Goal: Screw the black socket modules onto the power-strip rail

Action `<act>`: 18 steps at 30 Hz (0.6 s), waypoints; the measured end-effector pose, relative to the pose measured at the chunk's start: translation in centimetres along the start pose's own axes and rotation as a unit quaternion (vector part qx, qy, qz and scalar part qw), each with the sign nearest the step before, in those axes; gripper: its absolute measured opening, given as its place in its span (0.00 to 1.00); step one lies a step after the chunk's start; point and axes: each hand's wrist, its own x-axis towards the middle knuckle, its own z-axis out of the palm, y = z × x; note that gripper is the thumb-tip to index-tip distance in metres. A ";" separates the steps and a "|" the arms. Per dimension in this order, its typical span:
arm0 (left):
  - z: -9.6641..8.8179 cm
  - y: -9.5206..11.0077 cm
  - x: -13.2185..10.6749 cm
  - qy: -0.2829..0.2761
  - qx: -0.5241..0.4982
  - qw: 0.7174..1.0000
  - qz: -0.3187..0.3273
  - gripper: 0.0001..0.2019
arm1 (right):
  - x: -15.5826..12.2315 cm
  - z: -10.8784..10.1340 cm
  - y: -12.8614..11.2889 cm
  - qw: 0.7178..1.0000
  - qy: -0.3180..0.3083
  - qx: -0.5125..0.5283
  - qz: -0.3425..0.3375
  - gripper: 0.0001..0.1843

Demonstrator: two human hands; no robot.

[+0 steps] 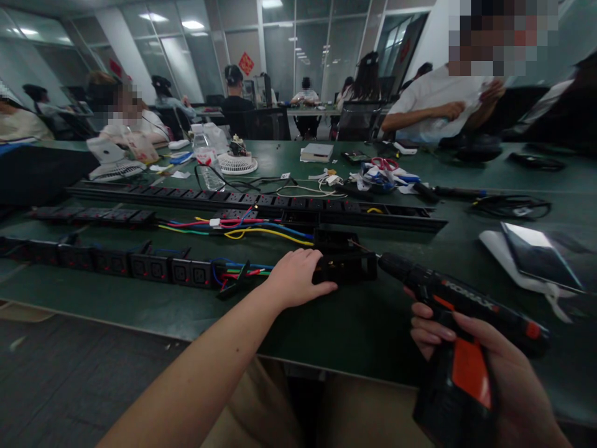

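Observation:
My left hand lies curled over the left end of a small black socket housing on the green table, gripping it. My right hand is wrapped round the handle of a black and orange cordless screwdriver. The tool's bit points left at the housing's right end. Coloured wires run from the housing's left side to a long black power strip.
More black power strips lie across the table with red, blue and yellow wires. A dark tablet on a white sheet lies at right. A small white fan, a bottle, scissors and cables sit further back. Several people sit around.

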 end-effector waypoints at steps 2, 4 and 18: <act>-0.1 0.0 0.0 -0.004 -0.002 1.000 -0.001 0.24 | 0.1 -0.1 0.0 1.000 -0.003 0.004 0.001 0.46; -0.1 0.0 0.0 -0.007 -0.002 1.000 -0.003 0.24 | 0.1 -0.3 -0.2 1.000 -0.006 0.005 0.001 0.46; -0.2 0.2 0.0 -0.009 0.001 1.000 -0.005 0.24 | 0.1 -0.2 -0.1 1.000 -0.011 0.002 0.008 0.43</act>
